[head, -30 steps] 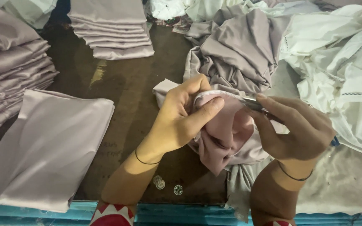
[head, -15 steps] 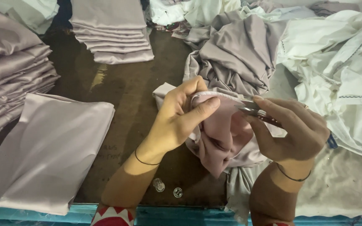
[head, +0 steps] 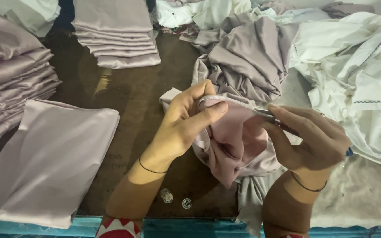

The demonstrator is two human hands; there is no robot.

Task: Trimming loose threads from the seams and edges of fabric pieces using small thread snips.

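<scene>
The dark brown wooden table (head: 133,101) has a blue front edge and carries neat stacks of smooth, shiny mauve cloth (head: 115,35) and loose white fabric (head: 358,79). Above its middle, the left hand (head: 186,125) closes on a soft, wrinkled pink cloth (head: 234,141). The right hand (head: 314,141) pinches small metal snips (head: 270,117) touching the cloth's hem.

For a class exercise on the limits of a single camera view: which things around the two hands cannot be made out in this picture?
- Slim metal tool in the right hand: head view, fingers cover most of it, so its kind is unclear.
- Bunched pale mauve cloth pinched by the left hand: folds hide its shape.
- Two small round clear pieces on the dark table: too small to identify.
- White fabric heap: cut off by the right edge.
</scene>
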